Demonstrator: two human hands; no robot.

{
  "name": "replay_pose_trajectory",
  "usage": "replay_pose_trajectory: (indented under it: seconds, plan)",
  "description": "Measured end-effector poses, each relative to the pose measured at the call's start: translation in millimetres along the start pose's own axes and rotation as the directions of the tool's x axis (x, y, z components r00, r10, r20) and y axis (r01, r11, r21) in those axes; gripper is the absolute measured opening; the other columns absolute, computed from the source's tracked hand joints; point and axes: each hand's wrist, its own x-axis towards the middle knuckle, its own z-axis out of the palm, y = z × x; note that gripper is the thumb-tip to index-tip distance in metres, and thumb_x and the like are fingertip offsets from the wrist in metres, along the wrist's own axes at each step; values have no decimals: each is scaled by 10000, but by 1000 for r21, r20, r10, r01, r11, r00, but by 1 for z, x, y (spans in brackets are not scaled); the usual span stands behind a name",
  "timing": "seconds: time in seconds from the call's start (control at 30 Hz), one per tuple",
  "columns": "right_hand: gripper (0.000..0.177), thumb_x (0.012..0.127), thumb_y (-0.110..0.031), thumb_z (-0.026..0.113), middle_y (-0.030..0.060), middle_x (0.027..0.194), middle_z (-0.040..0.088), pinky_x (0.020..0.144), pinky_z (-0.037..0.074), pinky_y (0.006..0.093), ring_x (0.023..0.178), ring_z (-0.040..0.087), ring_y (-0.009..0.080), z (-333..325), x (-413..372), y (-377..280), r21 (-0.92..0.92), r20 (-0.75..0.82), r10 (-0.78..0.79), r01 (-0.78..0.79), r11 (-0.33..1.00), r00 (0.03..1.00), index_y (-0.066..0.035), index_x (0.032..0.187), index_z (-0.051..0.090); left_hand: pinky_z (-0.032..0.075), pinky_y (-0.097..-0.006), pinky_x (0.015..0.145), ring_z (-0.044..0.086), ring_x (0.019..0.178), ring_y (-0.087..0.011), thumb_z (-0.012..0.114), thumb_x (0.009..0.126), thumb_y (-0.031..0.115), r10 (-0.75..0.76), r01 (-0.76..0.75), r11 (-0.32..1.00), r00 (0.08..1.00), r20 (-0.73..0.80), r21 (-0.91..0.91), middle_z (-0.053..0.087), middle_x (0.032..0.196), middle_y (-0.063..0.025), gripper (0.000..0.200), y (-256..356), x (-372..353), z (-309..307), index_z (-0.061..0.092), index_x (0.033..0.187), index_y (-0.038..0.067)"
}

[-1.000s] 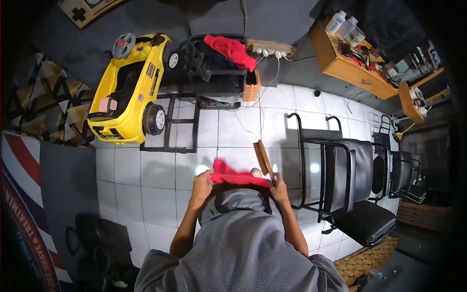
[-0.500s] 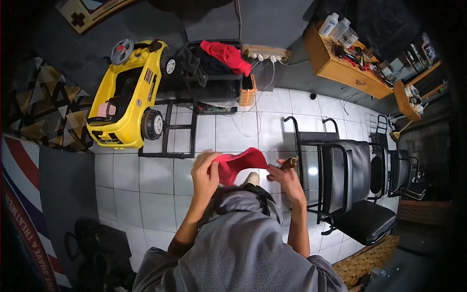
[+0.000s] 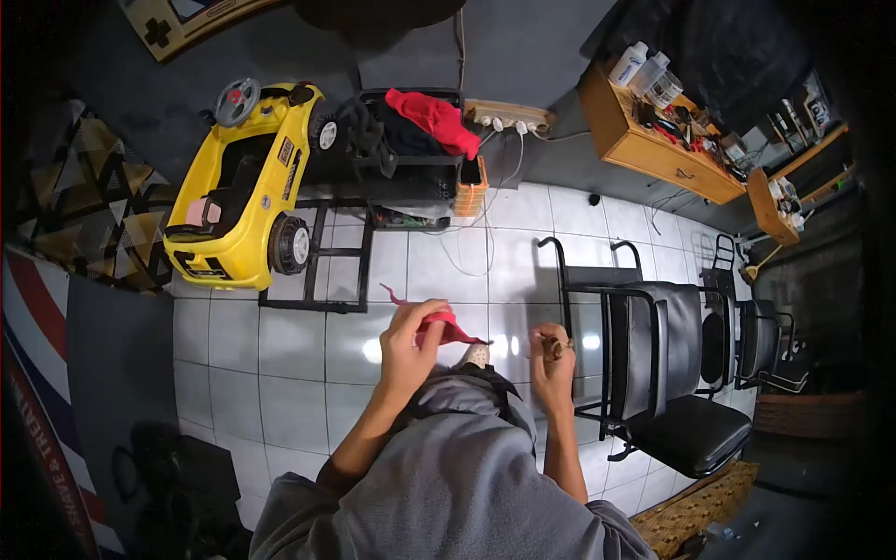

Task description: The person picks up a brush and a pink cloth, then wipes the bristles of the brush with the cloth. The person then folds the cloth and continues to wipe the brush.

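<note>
My left hand [image 3: 411,347] is closed on a red cloth [image 3: 450,329], which is bunched around the fingers with one pointed end hanging toward the right and a thin strip sticking out at the upper left. My right hand [image 3: 551,357] is closed on a small brown object [image 3: 557,349], whose exact kind I cannot make out. The two hands are apart, in front of my body above the tiled floor. A shoe [image 3: 477,355] shows between them.
A yellow toy car [image 3: 240,187] stands at the left by a black metal frame [image 3: 362,271]. Behind is a black rack [image 3: 411,191] with cloths on top. Black chairs [image 3: 691,420] stand at the right, a wooden drawer unit [image 3: 667,166] at the upper right.
The red cloth, stretched between both hands before, has left my right hand and crumpled in my left. My right hand has closed and turned upward around the brown object.
</note>
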Motion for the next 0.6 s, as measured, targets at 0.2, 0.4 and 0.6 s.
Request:
replay_pose_trajectory:
  seconds: [0.2,0.4,0.6]
  plan:
    - [390,710,-53,705,93,929,557,644,459,293,675,549,210,27,9,-86,5,254,-202,208,978,946,-38,1087,609,516,-271,719,644,817,-205,615,775,-42,160,-152,986,979,127,-69,647,958,-118,258,26,2,8,604,1029,3]
    - [213,690,8,653,106,710,551,563,425,278,596,535,214,24,14,-109,50,289,-215,209,977,933,9,901,626,492,-322,726,616,886,-271,627,810,59,-54,94,979,976,210,-183,601,1013,-160,304,12,-13,8,569,1107,36]
    - [126,757,-6,641,30,722,507,578,408,241,639,502,106,-11,11,-113,307,-30,-73,79,948,997,17,873,600,500,-334,646,647,705,-278,561,862,98,-70,51,998,755,652,49,641,819,-147,137,-60,-40,12,613,962,20]
